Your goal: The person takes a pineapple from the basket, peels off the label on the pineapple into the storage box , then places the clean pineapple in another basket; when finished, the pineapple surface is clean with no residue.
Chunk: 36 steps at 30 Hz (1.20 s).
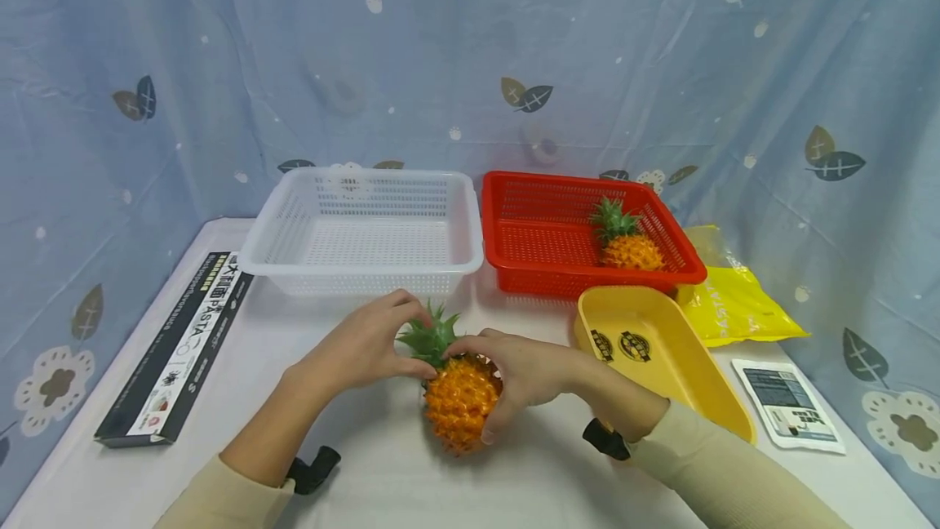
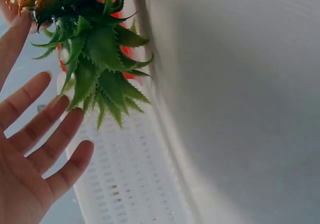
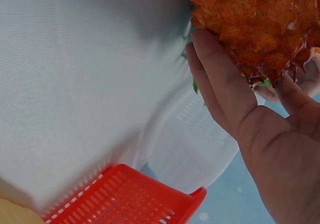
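An orange toy pineapple (image 1: 461, 405) with a green leafy crown (image 2: 105, 53) lies on the white table in front of me, its crown pointing away and slightly left. My right hand (image 1: 525, 366) grips its body from the right, thumb low on the side and fingers over the top end. From the left, my left hand (image 1: 373, 343) reaches around the crown with spread, loosely bent fingers. Its thumb is at the base of the leaves. The right wrist view shows the spiky orange skin (image 3: 260, 23) against the right hand's fingers.
Behind stand a white basket (image 1: 360, 272) and a red basket (image 1: 587, 280) with another pineapple (image 1: 633, 253). On the right are a yellow tray (image 1: 683, 349), a yellow packet (image 1: 734, 308) and a white pouch (image 1: 789, 406). A black pasta box (image 1: 176, 349) lies left.
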{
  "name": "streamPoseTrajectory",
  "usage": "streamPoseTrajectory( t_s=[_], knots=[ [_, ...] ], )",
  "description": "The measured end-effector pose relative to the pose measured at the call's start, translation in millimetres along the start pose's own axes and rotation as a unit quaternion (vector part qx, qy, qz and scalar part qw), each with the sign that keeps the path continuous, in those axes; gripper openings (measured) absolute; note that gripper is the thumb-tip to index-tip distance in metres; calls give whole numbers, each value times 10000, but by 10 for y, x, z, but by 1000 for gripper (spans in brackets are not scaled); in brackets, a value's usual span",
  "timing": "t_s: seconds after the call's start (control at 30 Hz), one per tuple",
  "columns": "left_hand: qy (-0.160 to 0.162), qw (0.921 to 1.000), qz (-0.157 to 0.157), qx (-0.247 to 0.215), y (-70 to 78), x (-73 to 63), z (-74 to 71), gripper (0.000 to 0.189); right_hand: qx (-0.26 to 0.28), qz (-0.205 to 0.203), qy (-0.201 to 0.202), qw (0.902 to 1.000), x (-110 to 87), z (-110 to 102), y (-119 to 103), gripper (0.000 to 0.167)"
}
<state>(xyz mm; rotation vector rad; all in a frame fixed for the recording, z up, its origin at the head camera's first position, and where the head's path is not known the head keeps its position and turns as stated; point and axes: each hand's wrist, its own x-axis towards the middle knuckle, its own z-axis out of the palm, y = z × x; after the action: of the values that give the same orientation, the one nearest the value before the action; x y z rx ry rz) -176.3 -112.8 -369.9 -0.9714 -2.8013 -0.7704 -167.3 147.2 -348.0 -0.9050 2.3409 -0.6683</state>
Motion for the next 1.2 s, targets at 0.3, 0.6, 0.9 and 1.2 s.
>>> streamPoseTrajectory(
  t_s=[0.3,0.6,0.9,1.2],
  knots=[
    [196,9987,-102,-449,-76,-84,-76,45,-41,32,-95,9999,-51,-63,8,89],
    [920,9927,-227,-745,-193,-174,-280,35,-82,-5,-284,9996,-209,-164,-38,90],
    [1413,9860,-553,-696,-356,-251,-469,32,-27,-258,-252,9993,-449,-329,-106,91],
    [1789,9766,-916,-766,-462,-354,-601,31,447,-100,65,9989,-650,-547,-179,93]
  ],
)
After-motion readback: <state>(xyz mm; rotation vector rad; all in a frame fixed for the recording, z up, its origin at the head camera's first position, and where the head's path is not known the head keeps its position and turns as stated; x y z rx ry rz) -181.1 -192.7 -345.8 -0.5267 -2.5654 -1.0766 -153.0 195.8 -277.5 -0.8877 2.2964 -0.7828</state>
